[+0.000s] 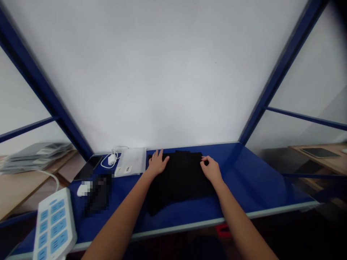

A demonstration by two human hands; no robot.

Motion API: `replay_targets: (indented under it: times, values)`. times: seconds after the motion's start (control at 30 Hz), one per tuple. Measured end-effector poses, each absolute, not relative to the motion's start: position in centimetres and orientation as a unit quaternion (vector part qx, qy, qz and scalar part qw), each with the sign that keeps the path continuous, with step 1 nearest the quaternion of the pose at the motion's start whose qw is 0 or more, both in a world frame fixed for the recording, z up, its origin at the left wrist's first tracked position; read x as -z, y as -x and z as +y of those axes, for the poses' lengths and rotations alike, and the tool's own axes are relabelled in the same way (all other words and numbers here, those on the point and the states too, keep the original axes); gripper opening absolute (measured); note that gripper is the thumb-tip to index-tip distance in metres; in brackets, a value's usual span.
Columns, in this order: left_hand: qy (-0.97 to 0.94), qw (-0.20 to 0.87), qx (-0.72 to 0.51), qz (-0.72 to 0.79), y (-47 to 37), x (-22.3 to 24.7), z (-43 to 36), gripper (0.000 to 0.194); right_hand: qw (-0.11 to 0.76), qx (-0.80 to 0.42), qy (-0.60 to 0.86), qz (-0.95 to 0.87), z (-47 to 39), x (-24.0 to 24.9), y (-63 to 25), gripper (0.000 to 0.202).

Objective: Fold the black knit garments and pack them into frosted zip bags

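A folded black garment [181,178] lies on the blue tabletop [252,177] in front of me. Its lower left corner hangs toward the table's front edge, and a small dark strip sticks out at its top. My left hand [158,163] rests on the garment's upper left corner, with its fingers stretched out. At the upper right corner, my right hand [211,169] is closed in a pinch on the garment's edge.
Left of the garment lie a clear plastic bag [132,160], a white charger with cable [111,159], a dark tablet [88,168], a white mouse [82,189] and a blurred-out dark item [100,195]. A power strip [55,224] stands at the near left. Blue posts [282,72] frame the table.
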State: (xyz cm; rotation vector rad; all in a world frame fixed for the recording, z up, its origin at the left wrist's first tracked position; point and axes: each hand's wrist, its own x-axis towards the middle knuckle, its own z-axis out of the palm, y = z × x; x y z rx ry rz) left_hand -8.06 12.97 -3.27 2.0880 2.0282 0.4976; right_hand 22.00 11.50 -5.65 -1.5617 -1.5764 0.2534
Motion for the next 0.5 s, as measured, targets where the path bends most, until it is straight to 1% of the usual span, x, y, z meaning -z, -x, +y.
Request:
replay_targets:
  times: [0.07, 0.13, 0.23, 0.3, 0.37, 0.43, 0.5]
  values:
    - [-0.691, 0.081, -0.141, 0.704, 8.0, 2.6, 14.9, 0.059, 0.448, -0.129, 0.625, -0.626, 11.4, 5.6, -22.0, 0.015]
    - [-0.701, 0.074, -0.125, 0.698, 8.1, 1.9, 16.3, 0.045, 0.458, -0.139, 0.625, -0.617, 11.4, 5.6, -22.0, 0.019]
    - [-0.723, 0.07, -0.11, 0.678, 8.6, 0.9, 17.4, 0.025, 0.455, -0.142, 0.631, -0.612, 11.7, 5.4, -22.2, 0.033]
    - [-0.736, 0.061, -0.11, 0.665, 9.0, 0.5, 17.6, 0.021, 0.428, -0.177, 0.646, -0.607, 12.4, 5.0, -22.6, 0.042]
    - [-0.747, 0.05, -0.113, 0.653, 9.4, 0.2, 17.4, 0.022, 0.384, -0.232, 0.66, -0.602, 13.4, 4.4, -23.3, 0.047]
    - [-0.757, 0.043, -0.116, 0.642, 9.8, -0.1, 16.9, 0.022, 0.344, -0.271, 0.664, -0.606, 14.7, 3.5, -23.9, 0.045]
    - [-0.765, 0.035, -0.12, 0.632, 9.9, -0.4, 16.3, 0.019, 0.316, -0.284, 0.661, -0.618, 16.0, 2.6, -24.2, 0.034]
